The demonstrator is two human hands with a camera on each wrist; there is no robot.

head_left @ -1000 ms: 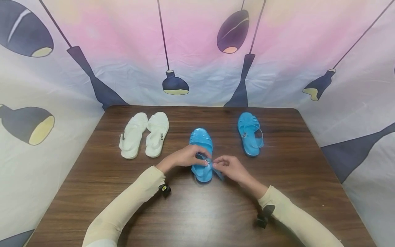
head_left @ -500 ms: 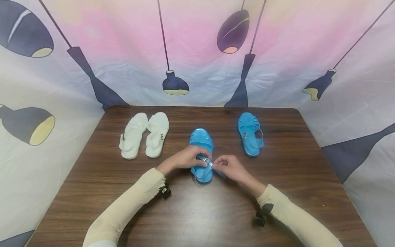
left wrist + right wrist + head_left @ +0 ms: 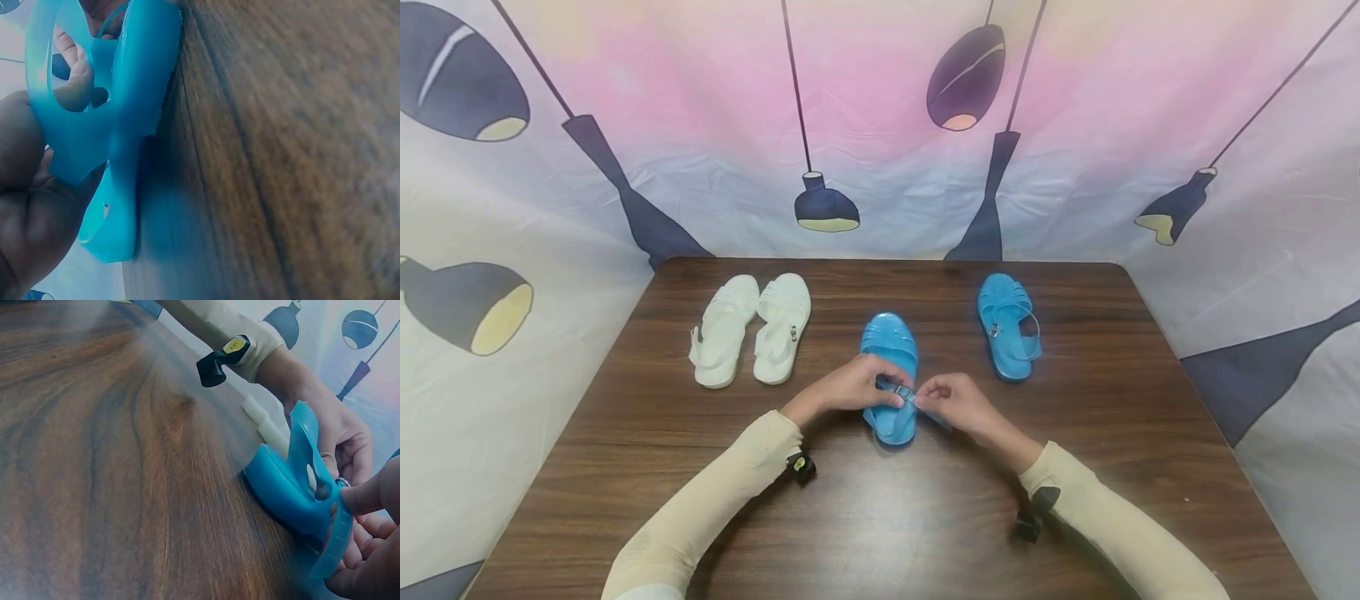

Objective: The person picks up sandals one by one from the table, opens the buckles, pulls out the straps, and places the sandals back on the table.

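Note:
In the head view a blue jelly sandal (image 3: pixel 889 335) lies at the middle of the table, toe pointing away. My left hand (image 3: pixel 856 383) reaches over it from the left, thumb and fingers gripping it beside a small metal buckle (image 3: pixel 904 390). From the right, my right hand (image 3: pixel 958 404) pinches the ankle strap close to the buckle. The right wrist view shows the strap (image 3: pixel 337 540) between thumb and fingers, its loose end hanging down. The left wrist view shows the sandal's open side (image 3: pixel 81 137) against the left palm. Whether the buckle pin sits in a hole cannot be seen.
A second blue sandal (image 3: pixel 1002 292) lies at the back right. Two white sandals, a left one (image 3: pixel 721 333) and a right one (image 3: pixel 784 321), stand side by side at the back left. Behind the brown wooden table (image 3: pixel 880 525) hangs a lamp-printed cloth (image 3: pixel 880 100).
My right hand and forearm have shifted slightly, still pinching the strap. The buckle has come into clearer view between the hands. The left hand stays almost in place, as do the other sandals.

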